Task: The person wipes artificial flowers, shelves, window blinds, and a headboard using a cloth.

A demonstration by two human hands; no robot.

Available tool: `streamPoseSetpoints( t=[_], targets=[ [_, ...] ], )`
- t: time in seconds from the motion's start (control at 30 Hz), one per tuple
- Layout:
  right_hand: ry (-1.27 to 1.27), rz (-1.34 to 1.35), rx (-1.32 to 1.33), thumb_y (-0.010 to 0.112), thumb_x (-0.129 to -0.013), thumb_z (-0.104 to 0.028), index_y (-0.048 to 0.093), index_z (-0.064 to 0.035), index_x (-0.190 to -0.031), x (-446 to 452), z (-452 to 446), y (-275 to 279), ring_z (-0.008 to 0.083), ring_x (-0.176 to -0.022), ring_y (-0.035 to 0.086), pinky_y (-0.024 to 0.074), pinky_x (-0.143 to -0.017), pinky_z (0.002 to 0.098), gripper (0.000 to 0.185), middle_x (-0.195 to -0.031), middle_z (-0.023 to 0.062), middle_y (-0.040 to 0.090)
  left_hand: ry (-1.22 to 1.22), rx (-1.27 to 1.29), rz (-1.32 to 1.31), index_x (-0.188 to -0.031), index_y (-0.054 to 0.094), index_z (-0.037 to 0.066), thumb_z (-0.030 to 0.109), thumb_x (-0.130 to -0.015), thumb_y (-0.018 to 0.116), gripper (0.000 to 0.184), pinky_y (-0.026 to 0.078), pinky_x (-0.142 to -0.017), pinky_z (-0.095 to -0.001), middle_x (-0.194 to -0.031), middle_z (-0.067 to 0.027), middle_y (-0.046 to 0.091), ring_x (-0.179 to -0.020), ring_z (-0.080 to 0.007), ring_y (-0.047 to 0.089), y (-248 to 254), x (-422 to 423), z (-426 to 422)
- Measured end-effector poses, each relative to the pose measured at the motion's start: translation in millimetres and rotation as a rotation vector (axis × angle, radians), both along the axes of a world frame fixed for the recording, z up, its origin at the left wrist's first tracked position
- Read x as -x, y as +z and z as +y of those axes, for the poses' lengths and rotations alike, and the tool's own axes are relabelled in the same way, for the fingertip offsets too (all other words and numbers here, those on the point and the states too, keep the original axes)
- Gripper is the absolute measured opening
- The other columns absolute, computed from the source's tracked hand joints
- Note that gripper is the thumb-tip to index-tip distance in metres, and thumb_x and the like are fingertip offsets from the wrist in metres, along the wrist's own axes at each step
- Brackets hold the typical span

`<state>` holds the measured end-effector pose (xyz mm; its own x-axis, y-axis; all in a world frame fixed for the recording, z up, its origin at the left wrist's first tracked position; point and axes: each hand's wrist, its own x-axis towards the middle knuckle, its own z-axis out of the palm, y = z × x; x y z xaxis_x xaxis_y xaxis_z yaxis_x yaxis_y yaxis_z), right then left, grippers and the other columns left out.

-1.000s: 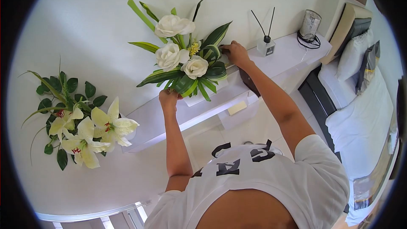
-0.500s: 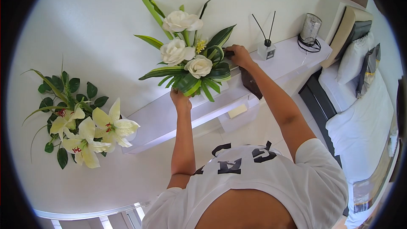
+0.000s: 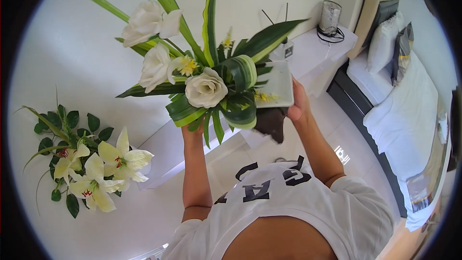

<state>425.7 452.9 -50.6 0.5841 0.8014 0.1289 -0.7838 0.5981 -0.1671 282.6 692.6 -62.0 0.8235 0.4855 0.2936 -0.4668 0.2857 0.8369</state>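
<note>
An arrangement of white artificial roses (image 3: 207, 88) with striped green leaves stands in a white rectangular pot (image 3: 280, 84), held up off the shelf and tilted. My right hand (image 3: 299, 101) grips the pot's right end, and a dark brown cloth (image 3: 270, 124) hangs below the pot beside that hand. My left hand (image 3: 192, 132) is under the leaves at the arrangement's near left side, supporting it, with its fingers mostly hidden by foliage.
A white shelf (image 3: 317, 50) runs along the wall, bearing a reed diffuser (image 3: 288, 48) and a silver lamp (image 3: 330, 17) with a black cord. Cream lilies (image 3: 98, 175) stand at the left. A bed (image 3: 404, 125) with pillows is at the right.
The roses have come up off the shelf, nearer to me, and tilted left, exposing the white pot. My right hand has moved from the shelf's back to the pot's right end.
</note>
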Motion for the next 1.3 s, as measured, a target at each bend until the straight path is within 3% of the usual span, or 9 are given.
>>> streamPoseSetpoints(
  t=[0.07, 0.1, 0.23, 0.53, 0.73, 0.87, 0.97, 1.13, 1.3],
  targets=[
    [0.04, -0.038, -0.188, 0.043, -0.088, -0.043, 0.05, -0.0031, -0.114, 14, -6, -10, 0.0239, -0.1, 0.054, 0.0442, -0.087, 0.04, 0.048, -0.111, 0.0122, 0.055, -0.103, 0.35, -0.007, -0.121, 0.043, 0.005, 0.033, -0.085, 0.051, 0.046, 0.049, -0.08, -0.0416, -0.117, -0.0121, 0.051, -0.101, -0.0256, 0.054, 6, -8, -20],
    [0.014, -0.038, -0.2, 0.043, -0.088, -0.043, 0.05, -0.003, -0.114, 16, -6, -12, 0.0241, -0.1, 0.054, 0.0444, -0.087, 0.0399, 0.048, -0.111, 0.0123, 0.055, -0.184, 0.228, -0.033, -0.121, 0.043, 0.005, 0.033, -0.085, 0.051, 0.046, 0.045, -0.086, -0.0412, -0.119, -0.0114, 0.049, -0.105, -0.0242, 0.051, 7, -8, -26],
    [-0.085, -0.045, -0.174, 0.044, -0.088, -0.042, 0.05, -0.0026, -0.114, 32, -4, -9, 0.0247, -0.098, 0.055, 0.0449, -0.086, 0.0397, 0.048, -0.11, 0.0128, 0.056, -0.4, 0.261, -0.048, -0.12, 0.044, 0.006, 0.035, -0.085, 0.051, 0.046, 0.046, -0.084, -0.0411, -0.117, -0.0107, 0.051, -0.104, -0.0246, 0.052, 1, -20, -40],
    [-0.346, -0.004, 0.025, 0.046, -0.088, -0.04, 0.049, -0.0018, -0.114, 69, -57, -10, 0.0262, -0.094, 0.057, 0.046, -0.084, 0.0393, 0.047, -0.107, 0.0138, 0.057, -0.415, 0.233, 0.017, -0.118, 0.043, 0.003, 0.027, -0.084, 0.054, 0.043, 0.053, -0.074, -0.0368, -0.111, -0.0134, 0.053, -0.095, -0.0241, 0.058, -10, -45, -90],
    [-0.612, 0.026, 0.24, 0.047, -0.087, -0.039, 0.049, -0.0012, -0.114, 47, -159, 4, 0.0272, -0.092, 0.058, 0.0468, -0.083, 0.039, 0.046, -0.106, 0.0146, 0.057, -0.37, 0.076, 0.003, -0.116, 0.046, 0.004, 0.027, -0.086, 0.05, 0.038, 0.054, -0.071, -0.0371, -0.107, -0.0127, 0.055, -0.091, -0.0237, 0.059, 1, -82, -153],
    [-0.712, 0.103, 0.402, 0.055, -0.083, -0.035, 0.051, -0.0005, -0.112, 20, -236, 4, 0.0255, -0.083, 0.06, 0.0498, -0.077, 0.0361, 0.045, -0.1, 0.014, 0.06, -0.407, 0.367, 0.128, -0.109, 0.049, 0.007, 0.025, -0.087, 0.048, 0.029, 0.054, -0.069, -0.0369, -0.099, -0.0099, 0.057, -0.085, -0.0224, 0.06, -19, -124, -208],
    [-0.881, 0.0, 0.913, 0.057, -0.08, -0.03, 0.054, 0.001, -0.105, 1, -302, 14, 0.0182, -0.079, 0.059, 0.0478, -0.071, 0.0292, 0.04, -0.092, 0.0096, 0.06, -0.398, 0.28, 0.115, -0.111, 0.046, 0.007, 0.018, -0.084, 0.053, 0.03, 0.053, -0.071, -0.0343, -0.102, -0.0097, 0.056, -0.085, -0.0211, 0.06, -18, -146, -267],
    [-0.915, -0.123, 1.06, 0.055, -0.08, -0.031, 0.058, 0.0011, -0.101, -34, -411, 39, 0.0147, -0.079, 0.057, 0.0447, -0.072, 0.0255, 0.039, -0.092, 0.0084, 0.06, -0.629, -0.023, 0.016, -0.114, 0.043, 0.0, 0.013, -0.082, 0.057, 0.038, 0.051, -0.074, -0.0295, -0.107, -0.0114, 0.054, -0.088, -0.0197, 0.059, -5, -193, -349],
    [-0.93, -0.227, 1.177, 0.059, -0.079, -0.028, 0.056, -0.0016, -0.102, -73, -486, 69, 0.0149, -0.078, 0.059, 0.0476, -0.069, 0.0253, 0.035, -0.091, 0.008, 0.06, -0.804, 0.421, 0.297, -0.111, 0.049, 0.001, 0.007, -0.08, 0.057, 0.033, 0.055, -0.069, -0.0422, -0.103, -0.0162, 0.058, -0.085, -0.0297, 0.061, 19, -237, -402]
  ],
)
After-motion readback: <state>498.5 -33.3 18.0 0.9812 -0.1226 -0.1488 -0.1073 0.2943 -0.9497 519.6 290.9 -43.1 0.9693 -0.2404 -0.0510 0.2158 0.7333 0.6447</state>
